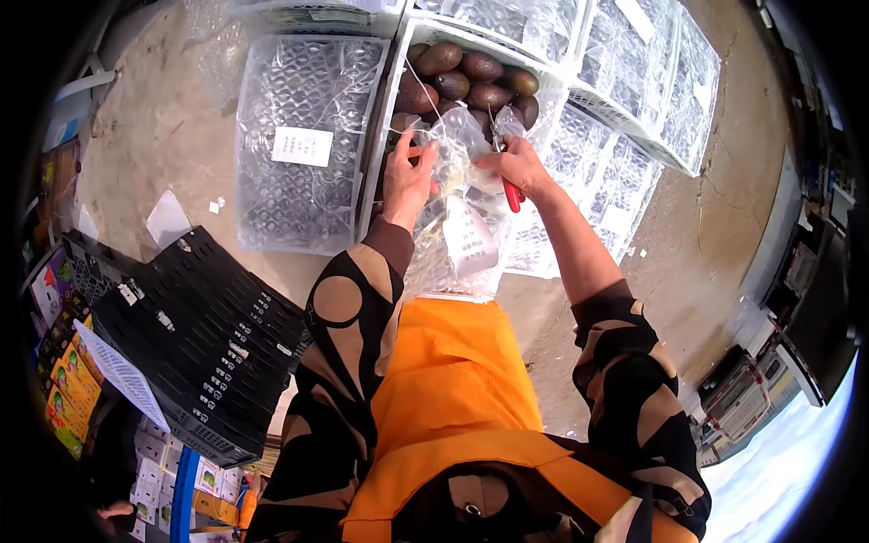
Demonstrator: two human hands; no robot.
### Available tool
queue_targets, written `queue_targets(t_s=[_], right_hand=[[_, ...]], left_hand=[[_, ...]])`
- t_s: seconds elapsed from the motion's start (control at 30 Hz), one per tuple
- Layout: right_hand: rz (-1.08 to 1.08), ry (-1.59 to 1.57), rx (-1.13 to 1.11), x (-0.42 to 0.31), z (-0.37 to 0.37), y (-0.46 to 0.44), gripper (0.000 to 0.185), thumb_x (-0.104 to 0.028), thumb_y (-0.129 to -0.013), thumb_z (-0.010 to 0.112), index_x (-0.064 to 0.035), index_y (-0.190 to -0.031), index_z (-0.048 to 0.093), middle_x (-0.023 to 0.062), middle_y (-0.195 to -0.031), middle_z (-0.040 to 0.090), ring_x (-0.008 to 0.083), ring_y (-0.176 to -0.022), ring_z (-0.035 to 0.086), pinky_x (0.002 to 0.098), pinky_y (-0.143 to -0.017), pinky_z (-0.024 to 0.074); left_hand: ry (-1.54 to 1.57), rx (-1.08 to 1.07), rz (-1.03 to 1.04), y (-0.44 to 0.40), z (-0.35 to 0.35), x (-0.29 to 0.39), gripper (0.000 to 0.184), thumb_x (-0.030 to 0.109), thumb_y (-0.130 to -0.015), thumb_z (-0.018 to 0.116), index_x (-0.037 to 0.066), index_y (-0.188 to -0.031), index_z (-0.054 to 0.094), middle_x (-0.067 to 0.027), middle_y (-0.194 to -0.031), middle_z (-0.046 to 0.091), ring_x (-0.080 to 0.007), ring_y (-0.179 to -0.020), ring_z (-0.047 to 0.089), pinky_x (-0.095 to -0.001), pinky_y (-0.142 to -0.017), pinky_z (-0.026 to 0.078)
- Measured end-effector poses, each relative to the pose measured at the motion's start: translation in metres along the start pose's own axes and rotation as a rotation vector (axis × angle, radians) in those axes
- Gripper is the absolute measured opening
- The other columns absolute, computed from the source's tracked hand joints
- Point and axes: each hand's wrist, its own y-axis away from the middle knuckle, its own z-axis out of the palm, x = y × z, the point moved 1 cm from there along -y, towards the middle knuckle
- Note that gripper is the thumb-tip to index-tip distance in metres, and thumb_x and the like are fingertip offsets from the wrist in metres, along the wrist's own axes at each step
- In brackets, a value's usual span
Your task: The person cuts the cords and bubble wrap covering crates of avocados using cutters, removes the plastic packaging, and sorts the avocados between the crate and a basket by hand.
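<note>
So, nearest first: orange apron (pixel 457 362), with stacked black plastic crates (pixel 195 335) off to its left. Ahead, clear bubble-textured plastic film (pixel 444 163) bunches over the near part of a white plastic crate (pixel 390 98); a creased white paper label (pixel 469 237) sits on it toward the near edge.

Left hand (pixel 409 185) is at the film by the crate's left edge, fingers half curled; can't tell if they pinch it. Right hand (pixel 518 170) is wrapped round a red-handled metal hand tool (pixel 513 195), tip toward the far edge. Cutter or pliers, can't tell.

Dark brown egg-shaped fruits (pixel 482 68), avocados by the look, lie uncovered toward the far edge and far-left corner. A thin white strand (pixel 425 90) slants over them. Clear-wrapped crates stand just beside the left edge, beyond the far edge and to the right.

Handling, my judgement: lift film clear of fruit before working the tip, keep it shallow and level, hold film taut, left fingers out of its line. Slack film would likely snag; a downward tip could nick skins.
</note>
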Motion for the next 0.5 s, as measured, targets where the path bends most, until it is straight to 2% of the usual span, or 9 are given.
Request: queue_targets(t_s=[0.07, 0.1, 0.17, 0.27, 0.3, 0.33, 0.4, 0.47, 0.5], right_hand=[[0.022, -0.137, -0.088, 0.012, -0.008, 0.007, 0.035, -0.02, -0.073, 0.077, 0.0032, -0.096, 0.065, 0.0082, -0.075, 0.065, 0.0175, -0.064, 0.059, 0.0318, -0.063, 0.0486], [-0.007, -0.082, -0.059, 0.007, -0.008, 0.017, 0.033, -0.019, -0.073, 0.077, 0.0023, -0.095, 0.063, 0.0067, -0.074, 0.063, 0.0162, -0.065, 0.057, 0.0316, -0.064, 0.0476], [-0.169, -0.003, 0.062, 0.005, 0.002, 0.05, 0.032, -0.018, -0.074, 0.078, -0.0005, -0.091, 0.058, 0.0023, -0.074, 0.055, 0.0131, -0.071, 0.051, 0.0302, -0.067, 0.0451], [-0.187, -0.226, 0.145, 0.032, 0.016, 0.089, 0.032, -0.007, -0.07, 0.08, -0.0057, -0.083, 0.052, -0.0007, -0.073, 0.05, 0.0117, -0.07, 0.049, 0.0293, -0.069, 0.0449], [-0.137, -0.244, 0.201, 0.035, 0.015, 0.094, 0.032, -0.003, -0.068, 0.079, -0.0074, -0.082, 0.051, -0.0007, -0.074, 0.053, 0.0112, -0.07, 0.051, 0.0299, -0.069, 0.0463], [-0.143, -0.231, 0.239, 0.026, 0.01, 0.088, 0.031, -0.004, -0.07, 0.079, -0.0072, -0.082, 0.051, -0.0006, -0.074, 0.054, 0.0109, -0.069, 0.052, 0.0287, -0.067, 0.0463], [-0.154, -0.212, 0.318, 0.0, -0.002, 0.059, 0.031, -0.004, -0.072, 0.08, -0.0066, -0.082, 0.051, -0.0002, -0.074, 0.057, 0.0104, -0.066, 0.054, 0.0264, -0.062, 0.0463], [-0.327, -0.048, 0.442, -0.017, -0.003, 0.01, 0.03, -0.008, -0.074, 0.078, -0.0009, -0.088, 0.052, 0.0032, -0.072, 0.059, 0.015, -0.061, 0.055, 0.0287, -0.061, 0.0478], [-0.268, 0.099, 0.403, -0.029, -0.017, -0.013, 0.035, -0.012, -0.075, 0.078, 0.0017, -0.093, 0.052, 0.0064, -0.073, 0.06, 0.0195, -0.062, 0.056, 0.0317, -0.062, 0.0488]], left_hand=[[-0.012, -0.181, -0.025, 0.001, 0.004, 0.004, 0.052, 0.038, -0.097, 0.065, -0.002, -0.128, 0.057, -0.0061, -0.094, 0.068, -0.0083, -0.052, 0.053, -0.0247, -0.053, 0.044], [-0.023, -0.119, -0.039, 0.007, 0.009, 0.001, 0.045, 0.038, -0.097, 0.063, -0.002, -0.116, 0.064, -0.0041, -0.073, 0.061, -0.012, -0.054, 0.054, -0.0305, -0.057, 0.047], [-0.085, -0.022, 0.101, 0.016, -0.003, -0.018, 0.035, 0.034, -0.098, 0.061, -0.001, -0.099, 0.061, -0.003, -0.07, 0.055, -0.0119, -0.056, 0.047, -0.0312, -0.056, 0.042], [-0.051, 0.061, 0.258, 0.037, -0.018, -0.018, 0.035, 0.028, -0.101, 0.058, 0.0, -0.082, 0.051, -0.0018, -0.066, 0.045, -0.0118, -0.06, 0.037, -0.0314, -0.054, 0.036], [-0.013, 0.074, 0.305, 0.046, -0.021, -0.012, 0.037, 0.027, -0.101, 0.058, 0.001, -0.077, 0.046, -0.0015, -0.065, 0.042, -0.0118, -0.061, 0.034, -0.0313, -0.054, 0.034], [-0.002, 0.069, 0.301, 0.063, -0.019, 0.005, 0.036, 0.025, -0.101, 0.057, 0.002, -0.076, 0.044, -0.0009, -0.065, 0.037, -0.0104, -0.063, 0.033, -0.0305, -0.055, 0.033], [0.177, 0.14, 0.207, 0.085, -0.006, -0.007, 0.038, 0.026, -0.103, 0.055, 0.004, -0.074, 0.047, 0.0068, -0.066, 0.037, -0.0048, -0.065, 0.033, -0.0248, -0.056, 0.031], [0.245, 0.226, 0.071, 0.121, 0.011, -0.005, 0.037, 0.022, -0.102, 0.057, 0.0, -0.074, 0.045, -0.0005, -0.063, 0.039, -0.0084, -0.063, 0.034, -0.0287, -0.055, 0.033], [0.23, 0.141, 0.079, 0.155, 0.027, -0.017, 0.036, 0.022, -0.102, 0.057, -0.001, -0.075, 0.049, -0.0006, -0.063, 0.042, -0.0085, -0.064, 0.036, -0.0286, -0.056, 0.035]])
